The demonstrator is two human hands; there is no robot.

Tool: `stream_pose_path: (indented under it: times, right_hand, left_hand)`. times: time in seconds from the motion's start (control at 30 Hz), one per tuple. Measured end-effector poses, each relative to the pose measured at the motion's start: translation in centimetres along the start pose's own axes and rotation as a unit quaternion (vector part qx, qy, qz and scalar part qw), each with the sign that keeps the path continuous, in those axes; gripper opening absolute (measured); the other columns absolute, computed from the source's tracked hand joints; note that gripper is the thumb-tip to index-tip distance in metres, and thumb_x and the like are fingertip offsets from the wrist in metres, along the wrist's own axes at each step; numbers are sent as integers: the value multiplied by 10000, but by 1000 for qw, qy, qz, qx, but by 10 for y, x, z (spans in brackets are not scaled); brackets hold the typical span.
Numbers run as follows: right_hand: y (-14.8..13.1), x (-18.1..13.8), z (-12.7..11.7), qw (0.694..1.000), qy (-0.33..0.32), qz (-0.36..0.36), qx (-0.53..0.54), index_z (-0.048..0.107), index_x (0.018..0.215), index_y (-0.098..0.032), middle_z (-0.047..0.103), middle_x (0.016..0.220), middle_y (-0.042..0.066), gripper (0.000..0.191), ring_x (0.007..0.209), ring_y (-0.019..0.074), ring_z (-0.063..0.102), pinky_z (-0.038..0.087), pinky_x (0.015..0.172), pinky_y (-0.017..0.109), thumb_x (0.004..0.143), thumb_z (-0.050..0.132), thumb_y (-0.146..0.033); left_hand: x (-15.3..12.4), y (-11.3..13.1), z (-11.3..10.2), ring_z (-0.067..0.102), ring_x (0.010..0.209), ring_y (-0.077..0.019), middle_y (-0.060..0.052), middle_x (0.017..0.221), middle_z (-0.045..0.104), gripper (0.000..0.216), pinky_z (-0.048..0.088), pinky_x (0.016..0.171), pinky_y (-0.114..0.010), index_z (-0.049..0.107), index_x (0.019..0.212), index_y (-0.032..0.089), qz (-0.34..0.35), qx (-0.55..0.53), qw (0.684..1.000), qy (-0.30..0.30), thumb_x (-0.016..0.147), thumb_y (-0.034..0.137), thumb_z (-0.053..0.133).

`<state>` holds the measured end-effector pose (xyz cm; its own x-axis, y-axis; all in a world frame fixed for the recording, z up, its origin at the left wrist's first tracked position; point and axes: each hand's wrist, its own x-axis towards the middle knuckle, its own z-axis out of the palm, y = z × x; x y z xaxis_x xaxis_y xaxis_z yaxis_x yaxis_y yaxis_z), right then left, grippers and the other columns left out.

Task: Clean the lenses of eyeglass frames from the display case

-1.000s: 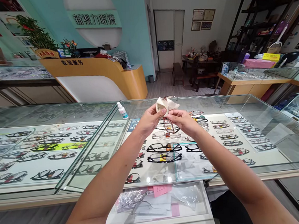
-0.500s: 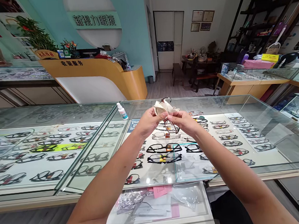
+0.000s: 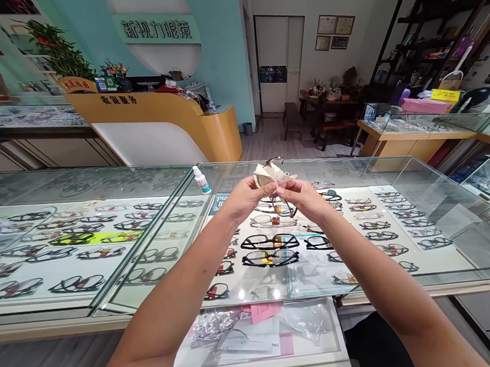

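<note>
Both my hands are raised together over the glass display counter (image 3: 363,279). My left hand (image 3: 246,198) is closed, pinching a beige cleaning cloth (image 3: 270,174) around part of a pair of glasses (image 3: 281,205). Fingers of my right hand (image 3: 303,197) are closed on the thin dark frame, whose lens hangs just below my fingertips. One temple tip sticks up above the cloth. A small white spray bottle (image 3: 201,180) stands on the glass a little to the left of my left hand.
Rows of spectacle frames (image 3: 269,250) lie under the glass. An open drawer (image 3: 257,335) below holds plastic bags and pink slips. A yellow reception desk (image 3: 159,122) stands beyond, more glass counters (image 3: 418,124) at right, and dark shelving (image 3: 436,27) at far right.
My hands stay in the same place; the cloth has shifted slightly over the frame and the lens below has turned a little. The view has barely moved.
</note>
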<state>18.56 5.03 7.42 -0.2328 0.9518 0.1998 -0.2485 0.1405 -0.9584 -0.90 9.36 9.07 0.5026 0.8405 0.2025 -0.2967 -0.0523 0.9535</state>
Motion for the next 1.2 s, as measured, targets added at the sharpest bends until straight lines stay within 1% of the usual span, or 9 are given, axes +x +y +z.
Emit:
stream_pose_path:
  times: [0.13, 0.23, 0.4, 0.6, 0.7, 0.8, 0.9, 1.07, 1.2]
  right_hand:
    - [-2, -1, -1, 1000, -7, -2, 0, 839, 834, -210, 681, 799, -2, 532, 784, 157, 502, 378, 796, 340, 677, 1050, -672]
    - [-4, -1, -2, 1000, -12, 5, 0, 840, 836, -209, 729, 841, 16, 526, 762, 151, 487, 378, 777, 342, 680, 1048, -667]
    - [-4, -1, -3, 1000, -14, 15, -8, 873, 878, -214, 812, 943, 58, 536, 795, 163, 521, 397, 787, 347, 675, 1045, -679]
    - [-6, -1, -7, 998, -48, 17, -38, 907, 979, -212, 822, 968, 66, 565, 818, 171, 561, 395, 782, 340, 727, 1007, -708]
    - [-7, -1, -8, 996, -56, 18, -68, 897, 971, -202, 813, 953, 68, 586, 801, 169, 550, 392, 753, 333, 743, 982, -735]
    - [-8, -2, -8, 995, -63, 19, -80, 886, 966, -201, 804, 951, 68, 605, 798, 169, 540, 392, 743, 330, 743, 970, -757]
    - [-11, -2, -8, 994, -71, 21, -83, 877, 963, -208, 801, 961, 68, 610, 835, 184, 571, 409, 768, 335, 722, 984, -758]
    - [-18, -4, -10, 991, -86, 20, -100, 864, 930, -204, 797, 953, 62, 614, 900, 211, 611, 431, 824, 346, 712, 982, -766]
    - [-22, -5, -14, 989, -94, 21, -109, 873, 914, -193, 802, 951, 69, 594, 908, 215, 613, 419, 840, 348, 720, 984, -744]
  left_hand:
    - [-1, 1, 2, 635, 802, -173, -49, 870, 778, 600, 477, 798, -341, 824, 914, 151, 19, 27, 999, 31, 594, 557, 1128]
    - [-2, 3, 5, 631, 764, -166, -28, 824, 748, 589, 492, 768, -335, 791, 892, 160, 34, 37, 998, 34, 602, 551, 1123]
    - [-3, 4, 7, 637, 733, -162, -21, 797, 740, 607, 518, 729, -320, 779, 885, 165, 57, 55, 996, 32, 562, 535, 1134]
    - [-5, 7, 14, 617, 673, -154, -15, 756, 732, 651, 510, 659, -300, 763, 847, 162, 73, 61, 994, 51, 485, 548, 1143]
    - [-5, 9, 18, 586, 631, -144, -4, 701, 701, 645, 479, 625, -292, 736, 789, 165, 86, 60, 993, 62, 475, 557, 1141]
    - [-5, 9, 18, 564, 621, -143, -4, 679, 678, 660, 459, 616, -297, 719, 759, 172, 90, 71, 991, 72, 488, 617, 1125]
    - [-3, 9, 16, 576, 646, -157, -26, 699, 692, 682, 461, 638, -310, 730, 761, 175, 89, 91, 988, 83, 546, 722, 1076]
    - [-1, 5, 11, 550, 624, -158, -36, 655, 669, 702, 438, 638, -318, 736, 700, 173, 99, 122, 985, 67, 650, 827, 986]
    - [2, 5, 2, 611, 686, -185, -54, 715, 718, 696, 485, 703, -330, 776, 746, 175, 98, 135, 985, 48, 694, 846, 954]
